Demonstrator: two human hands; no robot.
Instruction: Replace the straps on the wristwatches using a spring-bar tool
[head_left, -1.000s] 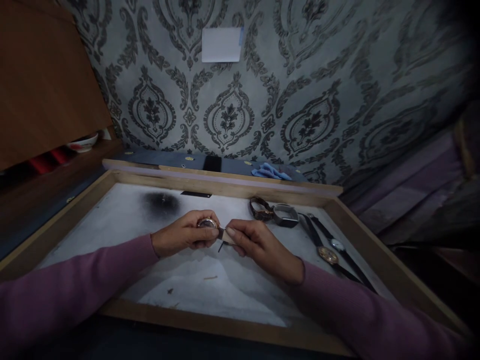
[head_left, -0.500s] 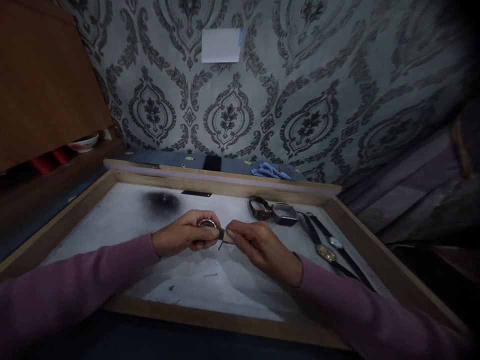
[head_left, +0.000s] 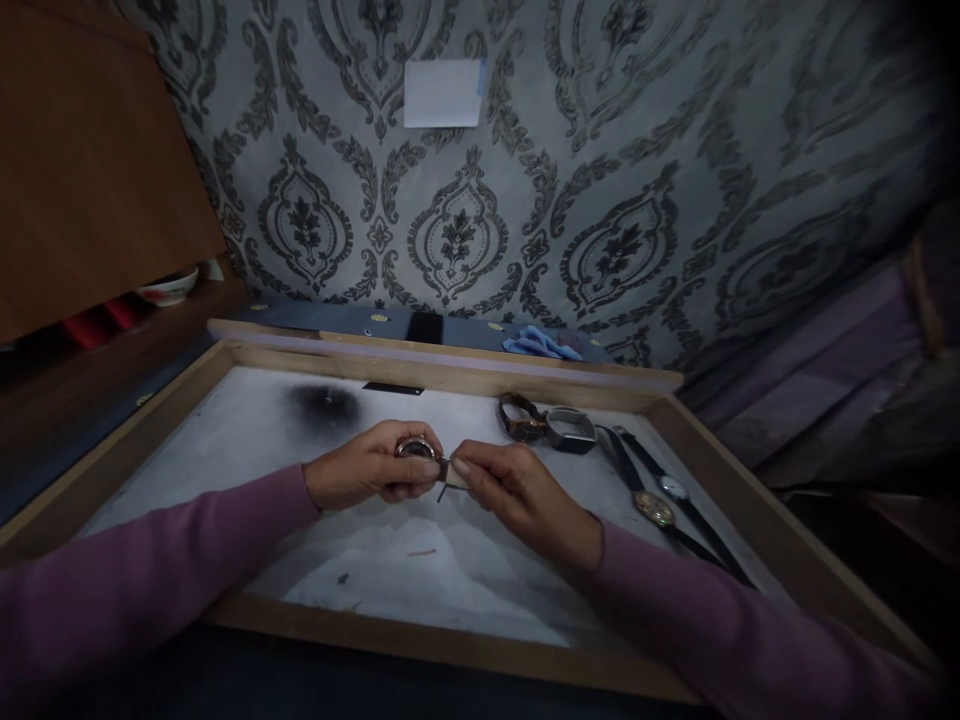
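Observation:
Above the white bottom of a wooden-rimmed tray [head_left: 360, 628], both my hands are closed on one wristwatch [head_left: 415, 448]. My left hand [head_left: 367, 468] grips its round, shiny-edged case between thumb and fingers, with the dial tipped up. My right hand [head_left: 517, 490] pinches the strap just right of the case, thumb and forefinger together. A short dark strap end [head_left: 441, 493] pokes out below the fingertips. Much of the strap is hidden by my fingers, and the dial's detail is too dark to read.
Several watches lie at the tray's right: a dark bracelet watch [head_left: 523, 420], a square metal one [head_left: 571, 430], a gold-cased one [head_left: 654, 508] and a silver-cased one [head_left: 673, 487]. A black strip [head_left: 393, 388] lies near the back rim. Behind stand a blue cloth [head_left: 541, 343] and a black phone-like object [head_left: 425, 328].
Almost nothing differs. Both hands keep their hold on the watch, and the dark strap end below my fingers has shifted slightly.

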